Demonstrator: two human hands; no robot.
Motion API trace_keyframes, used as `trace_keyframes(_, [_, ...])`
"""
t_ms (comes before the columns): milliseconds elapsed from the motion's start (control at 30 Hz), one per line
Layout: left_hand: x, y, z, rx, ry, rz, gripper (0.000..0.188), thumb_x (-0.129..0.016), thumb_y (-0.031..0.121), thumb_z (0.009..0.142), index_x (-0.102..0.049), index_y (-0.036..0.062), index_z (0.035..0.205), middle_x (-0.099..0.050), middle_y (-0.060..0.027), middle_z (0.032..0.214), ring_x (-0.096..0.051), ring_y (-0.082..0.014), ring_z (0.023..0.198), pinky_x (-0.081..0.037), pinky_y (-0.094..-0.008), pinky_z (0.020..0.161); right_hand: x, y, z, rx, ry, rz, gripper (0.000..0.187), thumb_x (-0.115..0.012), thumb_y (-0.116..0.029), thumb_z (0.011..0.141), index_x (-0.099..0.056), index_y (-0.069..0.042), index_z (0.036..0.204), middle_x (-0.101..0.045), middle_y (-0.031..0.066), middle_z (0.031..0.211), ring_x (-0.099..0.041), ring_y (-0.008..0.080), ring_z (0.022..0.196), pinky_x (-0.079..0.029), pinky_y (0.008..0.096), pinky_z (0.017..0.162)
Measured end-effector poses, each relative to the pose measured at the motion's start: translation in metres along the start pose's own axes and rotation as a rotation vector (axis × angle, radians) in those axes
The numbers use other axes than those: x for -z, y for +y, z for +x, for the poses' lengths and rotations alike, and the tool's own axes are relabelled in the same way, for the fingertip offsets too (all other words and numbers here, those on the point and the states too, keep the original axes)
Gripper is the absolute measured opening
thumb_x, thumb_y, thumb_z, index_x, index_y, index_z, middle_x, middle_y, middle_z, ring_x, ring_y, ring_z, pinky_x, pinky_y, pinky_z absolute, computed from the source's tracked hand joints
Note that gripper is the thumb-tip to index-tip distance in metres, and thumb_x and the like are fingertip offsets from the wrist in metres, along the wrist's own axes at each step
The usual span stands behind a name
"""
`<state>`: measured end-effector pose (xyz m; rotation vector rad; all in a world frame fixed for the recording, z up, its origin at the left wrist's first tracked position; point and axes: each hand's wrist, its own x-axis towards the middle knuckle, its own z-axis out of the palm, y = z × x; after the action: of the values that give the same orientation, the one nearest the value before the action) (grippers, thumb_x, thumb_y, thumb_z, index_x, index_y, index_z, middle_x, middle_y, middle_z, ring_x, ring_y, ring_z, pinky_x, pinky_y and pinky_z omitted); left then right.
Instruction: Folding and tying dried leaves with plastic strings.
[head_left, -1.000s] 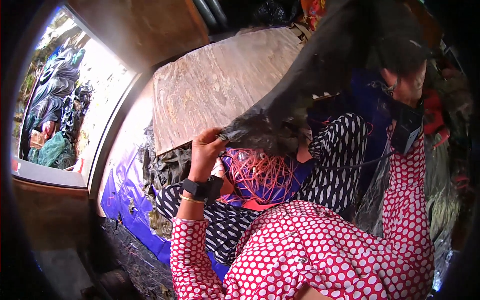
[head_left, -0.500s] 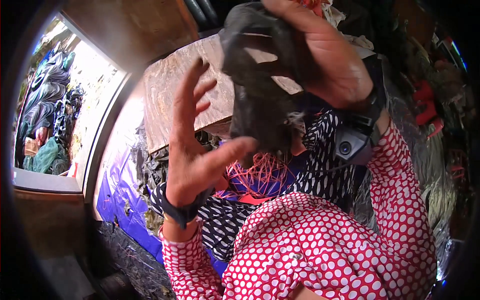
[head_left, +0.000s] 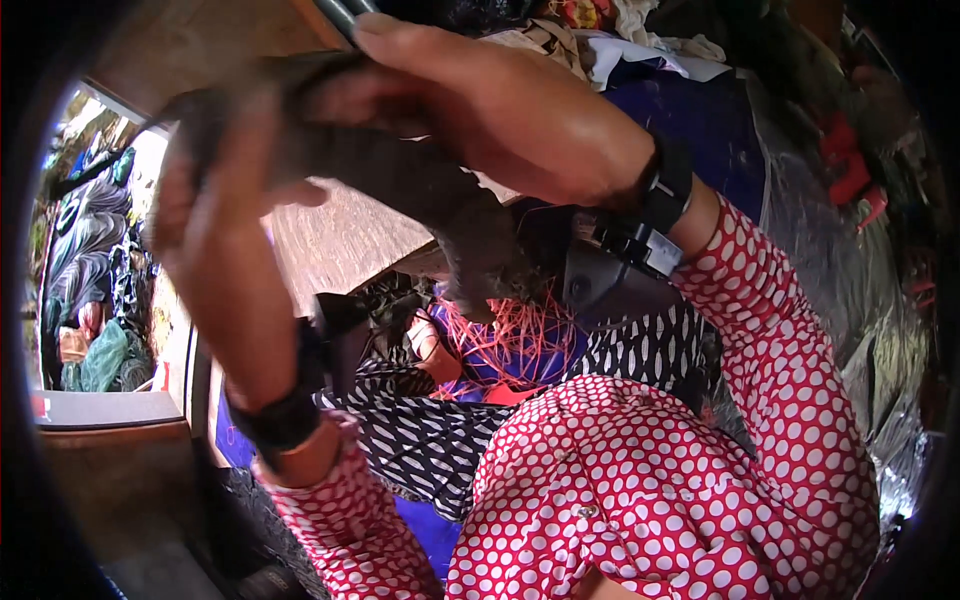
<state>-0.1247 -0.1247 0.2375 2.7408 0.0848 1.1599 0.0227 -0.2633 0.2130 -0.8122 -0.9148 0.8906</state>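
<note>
A rough, pale-brown wooden board [head_left: 345,235] ends in a slanting lower edge, with open room beside it above a loose tangle of thin pink-red string [head_left: 515,345]. The left hand [head_left: 215,210] is raised upright, too blurred to tell its grip, while the right hand [head_left: 510,115] reaches across from the right, fingers curled around a dark, limp, plastic-like sheet [head_left: 400,180]. The sheet spans between both hands, its loose end hanging below the right one.

Head fisheye looks down, right hand [head_left: 540,130] near.
</note>
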Motion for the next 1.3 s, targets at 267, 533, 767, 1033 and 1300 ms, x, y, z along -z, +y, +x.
trace_keyframes(267, [0.106,-0.036,0.064,-0.472,-0.057,0.568,0.048,-0.039,0.028,0.094,-0.043,0.0022,0.134,-0.053,-0.0164,0.128,-0.057,-0.0276,0.110,-0.043,-0.0347,0.092,0.107,0.103,-0.089,-0.649,-0.063,-0.560,0.091,-0.075,-0.025,0.073,-0.021,-0.002,0.143,-0.042,0.0192,0.134,-0.062,0.0248,0.096,-0.051,0.0274,0.078])
trace_keyframes(533, [0.112,-0.005,0.051,-0.338,0.098,0.393,0.049,-0.040,0.031,0.094,-0.044,0.0010,0.132,-0.051,-0.0164,0.130,-0.054,-0.0280,0.114,-0.041,-0.0348,0.096,0.087,0.281,-0.107,-0.172,-0.256,-0.709,0.026,-0.060,-0.014,0.077,-0.065,-0.007,0.101,-0.065,0.0161,0.100,-0.059,0.0277,0.097,-0.045,0.0382,0.081])
trace_keyframes(767, [0.152,-0.038,0.051,-0.184,0.264,0.261,0.050,-0.041,0.033,0.094,-0.045,-0.0001,0.131,-0.050,-0.0163,0.131,-0.051,-0.0284,0.117,-0.039,-0.0349,0.098,0.073,0.151,-0.017,-0.194,0.118,-0.554,0.023,-0.048,-0.001,0.076,-0.067,-0.002,0.088,-0.064,0.0070,0.066,-0.059,0.0120,0.056,-0.048,0.0303,0.054])
trace_keyframes(1033, [0.176,-0.055,0.049,0.206,0.417,-0.483,0.049,-0.050,0.029,0.091,-0.044,0.0020,0.132,-0.052,-0.0159,0.128,-0.050,-0.0271,0.118,-0.038,-0.0348,0.101,0.127,-0.033,0.155,0.780,0.498,-0.892,0.029,-0.051,-0.005,0.069,-0.064,-0.002,0.095,-0.061,0.0233,0.083,-0.062,0.0371,0.081,-0.049,0.0393,0.075])
trace_keyframes(1300, [-0.081,-0.021,-0.073,0.524,-0.156,-0.825,0.028,-0.061,-0.009,0.076,-0.065,0.0035,0.100,-0.055,-0.0114,0.119,-0.056,-0.0193,0.103,-0.047,-0.0295,0.084,0.199,0.105,0.021,0.078,0.418,-1.113,0.027,-0.058,-0.014,0.077,-0.055,0.000,0.100,-0.059,0.0179,0.082,-0.061,0.0339,0.078,-0.049,0.0396,0.068])
